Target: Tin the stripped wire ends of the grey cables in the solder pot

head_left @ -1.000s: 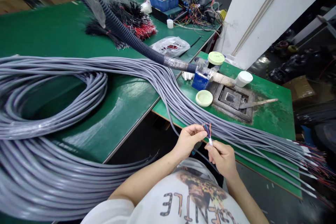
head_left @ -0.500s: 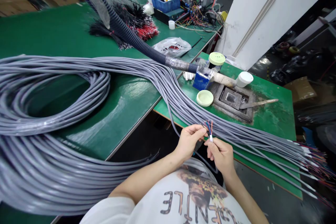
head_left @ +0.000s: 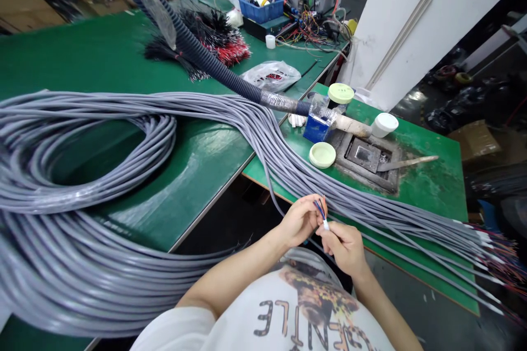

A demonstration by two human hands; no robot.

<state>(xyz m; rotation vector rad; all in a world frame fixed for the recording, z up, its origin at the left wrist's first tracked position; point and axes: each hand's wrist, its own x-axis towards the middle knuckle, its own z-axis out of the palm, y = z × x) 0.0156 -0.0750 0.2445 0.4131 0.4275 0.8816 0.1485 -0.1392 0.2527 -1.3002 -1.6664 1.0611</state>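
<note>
Your right fingers [head_left: 334,237] pinch the white-sleeved cable end [head_left: 326,225], its wires [head_left: 320,207] rising just beside your left hand [head_left: 300,220], whose grip you cannot tell.

A long green-topped work surface [head_left: 82,60] runs from 9 to 12 o'clock, its metal edge trimmed in pale grey, and a second green surface [head_left: 428,189] sits lower at 2 to 3 o'clock, stained and worn in patches. At 1 o'clock stands a white partition [head_left: 401,27] with pale strips of trunking [head_left: 405,24] running diagonally up it. Cardboard boxes [head_left: 24,11] are stacked at 11 o'clock, and another cardboard box [head_left: 473,141] sits at 3 o'clock. The dark, glossy floor [head_left: 414,101] at 2 o'clock catches bright patches of overhead light, and a speckled grey floor [head_left: 428,312] shows at 4 o'clock.
</note>
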